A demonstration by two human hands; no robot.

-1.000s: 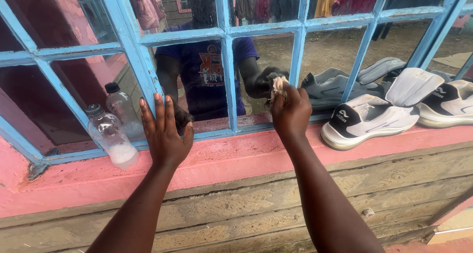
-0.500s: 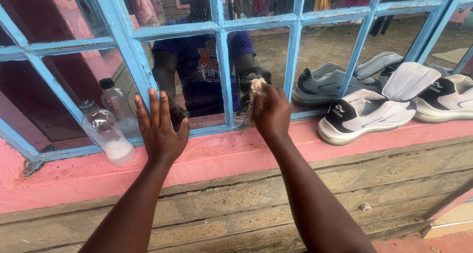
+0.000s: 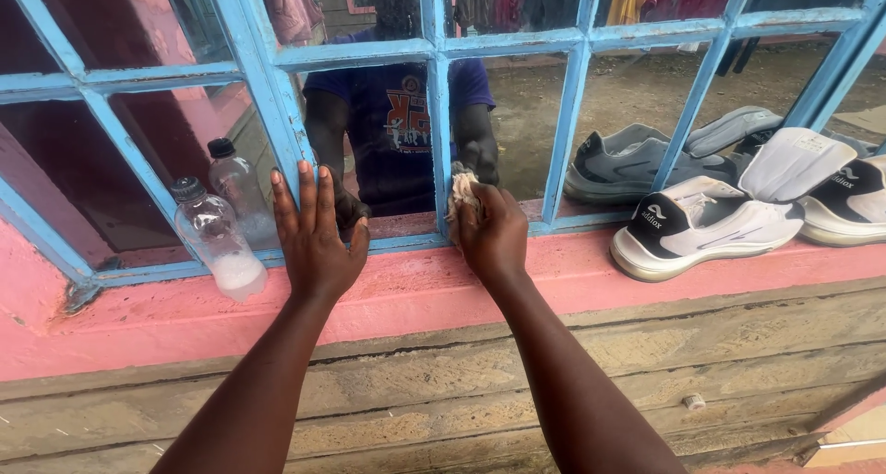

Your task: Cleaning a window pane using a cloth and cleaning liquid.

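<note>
At the far left, a clear plastic bottle with a dark cap leans on the pink sill against the glass, a little white stuff settled in its bottom. At three o'clock from it the left hand is pressed flat to the window, fingers straight and together pointing to twelve o'clock, thumb spread toward three, gripping nothing; its forearm runs down to seven o'clock. Its fingertips lie on a blue frame bar and the pane beside it. Next, the right hand is curled into a fist, closed around a crumpled pale cloth that pokes out at eleven o'clock from the knuckles and appears to touch the lower pane, though the contact is hard to make out. Farther right, a white shoe with a black heel patch rests on the sill.
</note>
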